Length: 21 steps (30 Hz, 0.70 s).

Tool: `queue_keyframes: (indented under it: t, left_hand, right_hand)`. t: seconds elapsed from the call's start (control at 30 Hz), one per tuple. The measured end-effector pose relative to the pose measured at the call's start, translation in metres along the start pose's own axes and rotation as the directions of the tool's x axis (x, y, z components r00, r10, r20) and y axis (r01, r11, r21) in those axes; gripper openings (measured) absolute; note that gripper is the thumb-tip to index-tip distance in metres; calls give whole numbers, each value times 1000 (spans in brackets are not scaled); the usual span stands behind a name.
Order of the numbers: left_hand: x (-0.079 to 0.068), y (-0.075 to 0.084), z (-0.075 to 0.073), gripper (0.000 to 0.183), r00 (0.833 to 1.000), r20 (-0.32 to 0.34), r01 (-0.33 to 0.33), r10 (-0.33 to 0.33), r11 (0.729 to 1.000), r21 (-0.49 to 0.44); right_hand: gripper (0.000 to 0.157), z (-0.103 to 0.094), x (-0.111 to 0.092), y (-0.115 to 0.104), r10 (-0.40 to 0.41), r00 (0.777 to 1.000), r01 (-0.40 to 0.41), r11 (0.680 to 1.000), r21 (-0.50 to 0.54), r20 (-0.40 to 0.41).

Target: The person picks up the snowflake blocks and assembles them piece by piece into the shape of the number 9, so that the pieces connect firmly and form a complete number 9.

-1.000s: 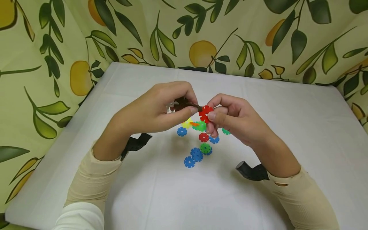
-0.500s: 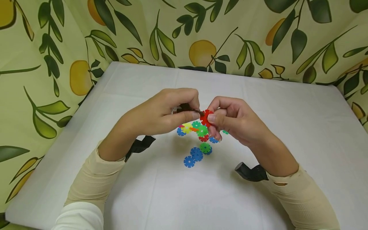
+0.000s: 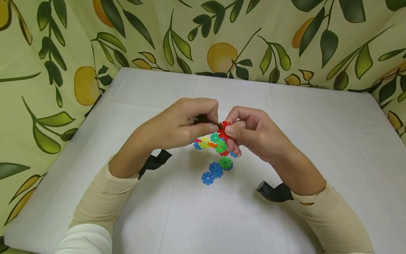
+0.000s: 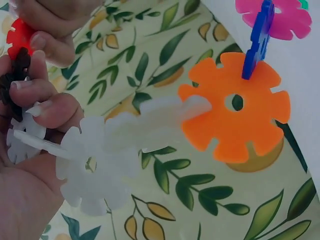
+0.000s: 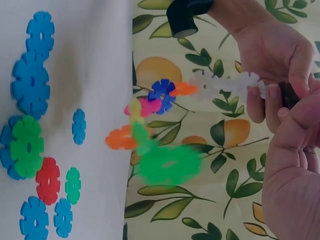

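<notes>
My left hand (image 3: 180,125) grips a dark brown notched plastic disc (image 4: 19,72), the end of a chain of interlocking discs. In the left wrist view, white discs (image 4: 107,177) follow it, then an orange disc (image 4: 255,117), a blue one (image 4: 259,37) and a pink one (image 4: 287,20). The chain hangs on to a green disc (image 5: 167,172) in the right wrist view, blurred there. My right hand (image 3: 258,135) pinches a red disc (image 3: 223,132) between thumb and forefinger, its edge right at the brown disc's rim. Fingers hide much of the brown disc.
Loose notched discs lie on the white table (image 3: 190,218): several blue ones (image 3: 207,178), a green one (image 3: 226,163) and a red one (image 5: 48,182). A leaf-patterned curtain (image 3: 177,21) stands behind the table. Black camera mounts (image 3: 274,192) sit at the wrists.
My left hand has come down slightly, and more of the hanging chain shows below the hands. The red disc stays in my right hand against the brown one; both hands have shifted a little left.
</notes>
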<state>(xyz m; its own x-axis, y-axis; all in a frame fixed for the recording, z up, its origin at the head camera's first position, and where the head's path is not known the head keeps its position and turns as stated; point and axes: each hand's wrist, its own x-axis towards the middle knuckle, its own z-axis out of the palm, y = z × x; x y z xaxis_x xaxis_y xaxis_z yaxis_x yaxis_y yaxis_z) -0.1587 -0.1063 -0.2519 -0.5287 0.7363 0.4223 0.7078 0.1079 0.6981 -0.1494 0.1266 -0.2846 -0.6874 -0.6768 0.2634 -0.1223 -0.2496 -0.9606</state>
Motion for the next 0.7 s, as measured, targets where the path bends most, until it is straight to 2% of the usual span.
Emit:
queue_keyframes:
  t: [0.13, 0.3, 0.4, 0.5, 0.63, 0.7]
  left_hand:
    - [0, 1, 0, 20, 1000, -3, 19, -19, 1000, 1]
    - [1, 3, -1, 12, 999, 15, 51, -52, 997, 65]
    - [1, 7, -1, 32, 996, 33, 79, -83, 991, 103]
    - [2, 8, 1, 47, 994, 33, 103, -109, 984, 147]
    - [3, 7, 0, 44, 991, -4, 131, -133, 968, 213]
    - [2, 7, -3, 45, 987, -26, 157, -156, 957, 243]
  right_hand:
    - [11, 1, 0, 0, 8, 1000, -9, 1000, -15, -22]
    - [9, 0, -3, -5, 16, 999, -18, 999, -45, -48]
    - [7, -2, -4, -10, 4, 999, -8, 998, -69, -53]
    - [15, -5, -4, -12, 8, 999, -13, 994, -110, -49]
    - [26, -10, -2, -14, 27, 998, -38, 980, -197, -61]
    - [26, -14, -2, -14, 38, 996, -59, 958, -281, -81]
